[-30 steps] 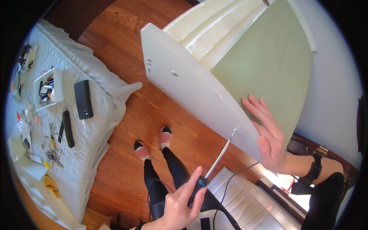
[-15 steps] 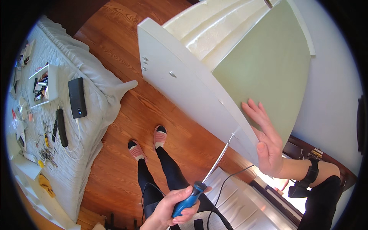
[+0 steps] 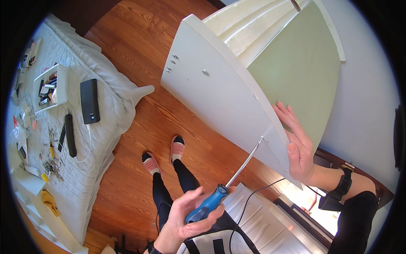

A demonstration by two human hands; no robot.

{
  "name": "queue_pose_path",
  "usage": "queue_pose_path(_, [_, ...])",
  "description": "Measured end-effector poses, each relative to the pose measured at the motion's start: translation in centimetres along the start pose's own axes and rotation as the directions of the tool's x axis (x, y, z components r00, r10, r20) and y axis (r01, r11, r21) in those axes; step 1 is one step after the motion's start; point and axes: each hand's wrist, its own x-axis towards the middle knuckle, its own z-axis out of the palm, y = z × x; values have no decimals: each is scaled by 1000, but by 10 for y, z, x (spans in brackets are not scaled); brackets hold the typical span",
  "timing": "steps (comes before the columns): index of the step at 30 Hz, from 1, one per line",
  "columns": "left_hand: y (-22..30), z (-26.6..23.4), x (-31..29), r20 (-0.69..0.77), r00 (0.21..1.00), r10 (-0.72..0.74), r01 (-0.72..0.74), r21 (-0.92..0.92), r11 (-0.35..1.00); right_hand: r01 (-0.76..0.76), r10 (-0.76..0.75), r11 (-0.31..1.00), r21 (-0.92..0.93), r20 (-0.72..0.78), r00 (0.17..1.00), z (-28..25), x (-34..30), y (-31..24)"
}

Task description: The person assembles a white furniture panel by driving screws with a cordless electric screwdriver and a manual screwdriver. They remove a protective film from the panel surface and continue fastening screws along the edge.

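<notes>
In my left hand [image 3: 196, 213] lies a screwdriver [image 3: 207, 204] with a blue handle and a long metal shaft. The fingers curl loosely round the handle, the thumb lifted off it. Its tip meets a small spot on the white side panel [image 3: 215, 97] of a piece of furniture; whether a screw head sits there I cannot tell. My right hand [image 3: 301, 148] rests against the panel's edge, fingers stretched over the pale green panel [image 3: 296, 72], thumb apart. Several round metal fittings [image 3: 205, 73] show higher up the white panel.
To the left stands a bed with a white quilted cover [image 3: 105, 139]. On it lie a white box [image 3: 63, 84] of small items, a black power bank [image 3: 89, 101] and a heap of small hardware [image 3: 53, 169]. A black cable [image 3: 243, 216] hangs before me over the wooden floor [image 3: 131, 122].
My left thumb has lifted and the fingers have loosened on the screwdriver handle. The white panel sits slightly farther right in view. My right hand keeps its place on the edge.
</notes>
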Motion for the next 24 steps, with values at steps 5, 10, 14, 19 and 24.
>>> queue_pose_path(5, [4,15,2,-115,993,-6,52,400,915,-22,22,1000,6,-3,1000,1,-1,5])
queue_pose_path(10, [-23,36,1,168,793,586,20,954,-299,-21,21,1000,17,-10,1000,2,-1,4])
queue_pose_path(14, [-28,25,8,383,690,614,-38,866,-498,15,-16,1000,-27,-11,1000,0,1,3])
queue_pose_path(19, [7,0,2,-148,982,113,-75,243,967,16,-16,999,-45,12,1000,-1,2,2])
queue_pose_path(24, [9,-5,11,72,981,-178,175,51,983,-28,28,999,-37,13,1000,-1,0,3])
